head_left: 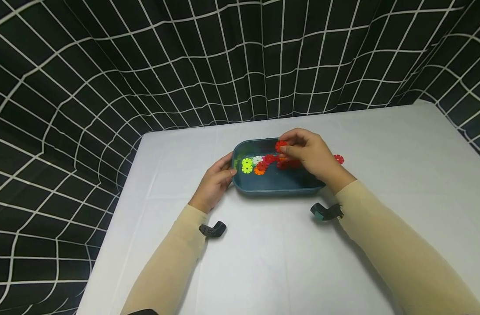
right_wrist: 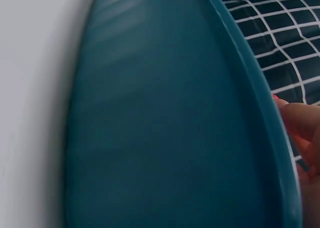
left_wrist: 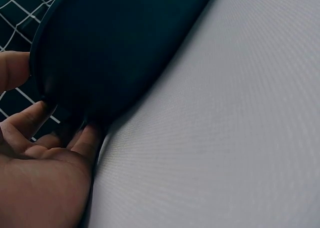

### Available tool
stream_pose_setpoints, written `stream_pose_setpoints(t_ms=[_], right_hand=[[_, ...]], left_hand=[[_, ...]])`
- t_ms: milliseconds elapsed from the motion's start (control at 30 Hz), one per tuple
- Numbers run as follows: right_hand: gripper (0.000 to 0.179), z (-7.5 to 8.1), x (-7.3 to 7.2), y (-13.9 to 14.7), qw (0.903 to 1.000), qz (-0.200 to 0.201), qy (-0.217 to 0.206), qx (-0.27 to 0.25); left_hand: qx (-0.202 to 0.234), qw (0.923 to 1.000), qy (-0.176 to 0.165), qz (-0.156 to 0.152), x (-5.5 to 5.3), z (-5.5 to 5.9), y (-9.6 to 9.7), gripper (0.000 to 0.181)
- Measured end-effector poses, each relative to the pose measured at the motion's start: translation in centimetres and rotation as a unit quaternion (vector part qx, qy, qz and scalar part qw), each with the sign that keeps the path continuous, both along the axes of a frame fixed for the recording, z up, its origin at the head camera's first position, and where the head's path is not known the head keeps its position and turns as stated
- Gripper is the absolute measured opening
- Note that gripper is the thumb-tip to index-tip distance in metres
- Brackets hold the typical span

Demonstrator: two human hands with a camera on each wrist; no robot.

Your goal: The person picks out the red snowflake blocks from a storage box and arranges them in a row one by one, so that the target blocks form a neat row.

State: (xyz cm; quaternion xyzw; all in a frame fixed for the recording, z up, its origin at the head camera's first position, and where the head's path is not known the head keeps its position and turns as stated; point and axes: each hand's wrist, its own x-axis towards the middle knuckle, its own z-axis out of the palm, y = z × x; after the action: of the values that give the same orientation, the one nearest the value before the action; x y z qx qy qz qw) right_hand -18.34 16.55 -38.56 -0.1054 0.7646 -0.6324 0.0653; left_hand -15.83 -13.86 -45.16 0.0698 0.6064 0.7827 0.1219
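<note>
A dark teal tray point(head_left: 279, 192) sits on the white table with notched plastic discs inside. At its left end my left hand point(head_left: 213, 183) grips the rim, thumb above and fingers below in the left wrist view. Over the tray's back right part, my right hand point(head_left: 312, 155) pinches a red notched disc point(head_left: 281, 145) between thumb and fingers. Yellow-green discs point(head_left: 247, 168), a white disc point(head_left: 257, 160), an orange disc point(head_left: 259, 171) and several red discs point(head_left: 269, 159) lie in the tray. The right hand hides part of the tray's right end.
Just right of the tray, partly behind the right wrist, a red disc point(head_left: 339, 159) is on the white tabletop point(head_left: 255, 253). A black curtain with a white grid point(head_left: 232, 57) hangs behind and to both sides. Each sleeve carries a dark wrist camera point(head_left: 213, 229).
</note>
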Motion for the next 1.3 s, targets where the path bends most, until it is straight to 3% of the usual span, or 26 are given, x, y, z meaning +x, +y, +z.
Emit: stream_pose_setpoints(t_ms=[133, 333, 533, 767, 1033, 1300], right_hand=[[0.024, 0.1, 0.3, 1.0, 0.9999, -0.012, 0.003, -0.003], [0.024, 0.6, 0.7, 3.1, 0.9982, -0.044, 0.021, 0.033], [0.028, 0.9, 1.1, 5.1, 0.9975, -0.063, 0.029, 0.015], [0.035, 1.0, 1.7, 7.7, 0.9933, -0.088, -0.004, 0.074], [0.034, -0.4, 1.7, 10.1, 0.9942, -0.103, 0.01, 0.028], [0.032, -1.6, 1.7, 12.8, 0.9915, -0.129, -0.002, -0.013]], left_hand=[[-0.001, 1.0, 0.0, 0.002, 0.1, 0.0, -0.1, 0.061], [-0.003, 1.0, 0.007, -0.002, 0.1, 0.0, 0.1, 0.06], [-0.001, 0.9999, 0.01, -0.003, 0.0, 0.0, 0.1, 0.061], [-0.004, 0.9999, 0.01, -0.002, 0.0, -0.2, 0.1, 0.061], [0.001, 1.0, 0.008, 0.0, 0.0, -0.2, 0.0, 0.06], [0.0, 1.0, 0.004, 0.003, -0.1, -0.3, 0.0, 0.061]])
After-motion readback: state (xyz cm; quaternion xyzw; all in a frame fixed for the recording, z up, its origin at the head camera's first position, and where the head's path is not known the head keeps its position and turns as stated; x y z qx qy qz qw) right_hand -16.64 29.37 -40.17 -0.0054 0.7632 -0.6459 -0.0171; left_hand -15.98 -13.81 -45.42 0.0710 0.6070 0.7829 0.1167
